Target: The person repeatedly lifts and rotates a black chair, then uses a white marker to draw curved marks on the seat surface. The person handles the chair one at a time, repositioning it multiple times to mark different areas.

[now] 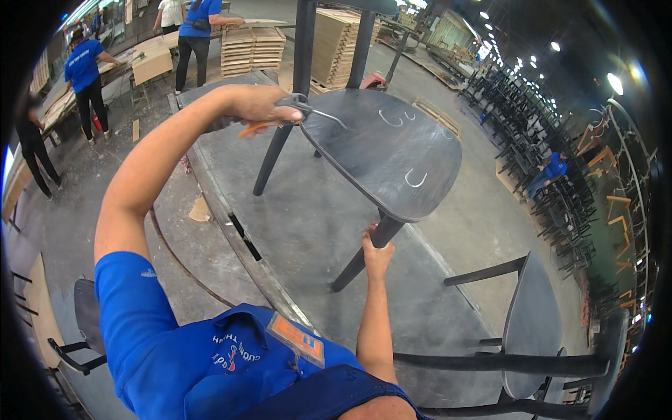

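A dark grey-black wooden chair [392, 154] stands in front of me, with several curved white marks on its seat. My left hand [255, 106] is closed around an air blow gun [301, 105] at the seat's left edge. Its thin bent metal nozzle reaches over the seat. Under the same hand shows a slim orange piece [257, 128]; what it belongs to is unclear. My right hand [379, 253] grips the chair's near leg [384, 232], just below the seat; some of its fingers are hidden behind the leg.
Beneath the chair lies a grey platform [294, 245] with a raised metal edge. Another dark chair [532, 322] lies tipped at the lower right. A hose [175, 259] curves along the left. Stacked wooden panels [252, 52] and people in blue shirts [85, 66] are farther back.
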{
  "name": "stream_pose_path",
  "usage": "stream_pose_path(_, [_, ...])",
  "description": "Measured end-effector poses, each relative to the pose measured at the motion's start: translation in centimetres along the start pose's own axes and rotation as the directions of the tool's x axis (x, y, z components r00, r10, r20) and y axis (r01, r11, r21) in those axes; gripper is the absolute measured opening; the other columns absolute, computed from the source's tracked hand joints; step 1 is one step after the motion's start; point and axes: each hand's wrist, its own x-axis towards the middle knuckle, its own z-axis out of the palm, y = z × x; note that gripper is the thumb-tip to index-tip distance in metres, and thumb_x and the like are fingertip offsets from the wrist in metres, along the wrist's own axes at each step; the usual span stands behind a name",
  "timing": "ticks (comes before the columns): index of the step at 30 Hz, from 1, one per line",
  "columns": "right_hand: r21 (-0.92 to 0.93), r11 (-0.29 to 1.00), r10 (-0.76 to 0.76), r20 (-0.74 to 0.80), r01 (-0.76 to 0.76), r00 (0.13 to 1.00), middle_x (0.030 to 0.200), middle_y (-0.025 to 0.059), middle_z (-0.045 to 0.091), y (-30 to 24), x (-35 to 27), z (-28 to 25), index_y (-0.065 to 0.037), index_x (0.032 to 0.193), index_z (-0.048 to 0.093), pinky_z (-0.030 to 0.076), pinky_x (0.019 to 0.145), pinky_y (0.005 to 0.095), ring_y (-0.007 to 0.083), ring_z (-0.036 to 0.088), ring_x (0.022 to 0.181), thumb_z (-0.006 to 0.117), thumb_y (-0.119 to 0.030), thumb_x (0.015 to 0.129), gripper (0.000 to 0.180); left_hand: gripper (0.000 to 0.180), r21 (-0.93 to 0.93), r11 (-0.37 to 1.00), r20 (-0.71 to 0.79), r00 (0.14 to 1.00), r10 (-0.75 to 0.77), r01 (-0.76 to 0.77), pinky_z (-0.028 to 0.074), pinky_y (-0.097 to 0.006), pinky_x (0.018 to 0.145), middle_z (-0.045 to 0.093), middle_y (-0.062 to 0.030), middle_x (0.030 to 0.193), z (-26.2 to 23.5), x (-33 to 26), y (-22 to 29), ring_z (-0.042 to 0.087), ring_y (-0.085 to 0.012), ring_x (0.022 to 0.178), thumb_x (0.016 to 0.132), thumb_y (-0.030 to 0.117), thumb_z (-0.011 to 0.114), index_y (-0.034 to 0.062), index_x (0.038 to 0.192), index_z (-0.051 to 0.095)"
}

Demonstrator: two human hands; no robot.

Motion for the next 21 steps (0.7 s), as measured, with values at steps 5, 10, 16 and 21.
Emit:
stream_pose_path(5, [-0.081, 0.996, -0.042, -0.034, 0.039, 0.999, 0.086, 0.0102, 0.069, -0.7, -0.1, 0.0, 0.001, 0.093, 0.065, 0.051, 0.073, 0.0302, 0.0162, 0.066, 0.078, 0.071, -0.012, 0.074, 0.024, 0.064, 0.278, 0.947, -0.305, 0.950, -0.070, 0.159, 0.052, -0.038, 0.050, 0.062, -0.0155, 0.063, 0.5, -2.9, 0.9, 0.066, -0.0262, 0.054, 0.089, 0.056, 0.052, -0.0039, 0.110, 0.051])
stream_pose_path(10, [-0.089, 0.991, 0.097, 0.017, -0.095, 0.995, 0.092, 0.0100, 0.070, -1.1, -0.1, -0.2, 0.002, 0.099, 0.066, 0.050, 0.079, 0.0302, 0.0161, 0.066, 0.086, 0.070, -0.013, 0.074, 0.028, 0.062, 0.445, 0.889, -0.470, 0.873, 0.131, 0.106, 0.050, -0.048, 0.071, 0.065, -0.0229, 0.082, 1.7, -2.2, 2.3, 0.065, -0.0379, 0.084, 0.090, 0.056, 0.050, -0.0013, 0.113, 0.047])
stream_pose_path(16, [-0.062, 0.998, -0.009, -0.042, 0.007, 0.999, 0.076, 0.0136, 0.065, -0.7, 0.1, 0.2, 0.001, 0.081, 0.063, 0.049, 0.065, 0.0358, 0.0243, 0.065, 0.068, 0.072, -0.017, 0.071, 0.023, 0.066, 0.301, 0.896, -0.839, 0.538, 0.086, 0.327, 0.050, -0.051, 0.074, 0.065, -0.0273, 0.089, -2.3, -0.2, 3.7, 0.064, -0.0432, 0.087, 0.089, 0.059, 0.047, -0.0018, 0.114, 0.042])
stream_pose_path(21, [-0.109, 0.993, -0.051, -0.029, 0.047, 0.998, 0.078, 0.0166, 0.063, -0.6, 0.2, 0.3, 0.002, 0.079, 0.061, 0.049, 0.064, 0.0385, 0.0287, 0.064, 0.068, 0.073, -0.017, 0.070, 0.024, 0.064, 0.243, 0.861, -0.914, 0.403, 0.049, 0.447, 0.049, -0.052, 0.080, 0.066, -0.0281, 0.093, -5.7, 1.0, 3.5, 0.064, -0.0439, 0.092, 0.090, 0.058, 0.046, -0.0017, 0.112, 0.044])
